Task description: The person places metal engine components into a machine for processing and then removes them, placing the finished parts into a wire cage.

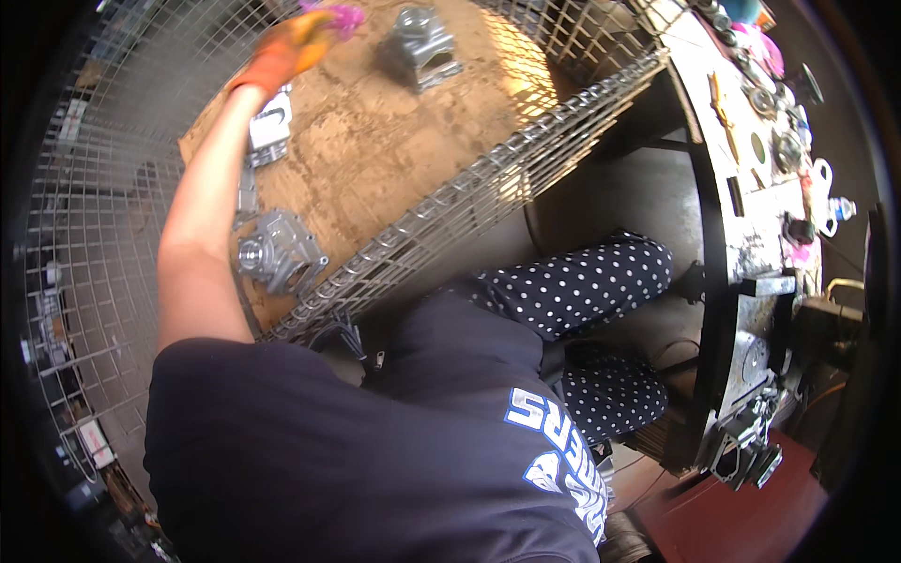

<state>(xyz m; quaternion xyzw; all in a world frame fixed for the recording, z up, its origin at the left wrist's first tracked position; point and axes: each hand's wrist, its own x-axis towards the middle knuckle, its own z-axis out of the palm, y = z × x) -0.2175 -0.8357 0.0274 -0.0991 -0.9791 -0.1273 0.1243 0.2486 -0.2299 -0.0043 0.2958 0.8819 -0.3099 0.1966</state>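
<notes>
Inside the near corner of the wire-mesh basket (483, 169), a grey finned-looking metal casting (280, 251) sits on the brown board (375, 159), close to the rim. The bare left forearm (202, 197) passes beside it, so the elbow is best kept high, off both the metal edges and the wire. Further along, a second casting (270, 136) lies partly behind the wrist; I'd lift the arm over it rather than drag past. Beyond that, the orange-gloved left hand (289, 49) is at the far side with a crumpled pink item (345, 19) at its fingertips; blur leaves me unable to tell whether the fingers pinch it or merely touch it. The right hand is out of view. A third, open-sided casting (422, 49) stands apart to the right; a firm hold on its body would probably be steadier than one on its thin flange.
</notes>
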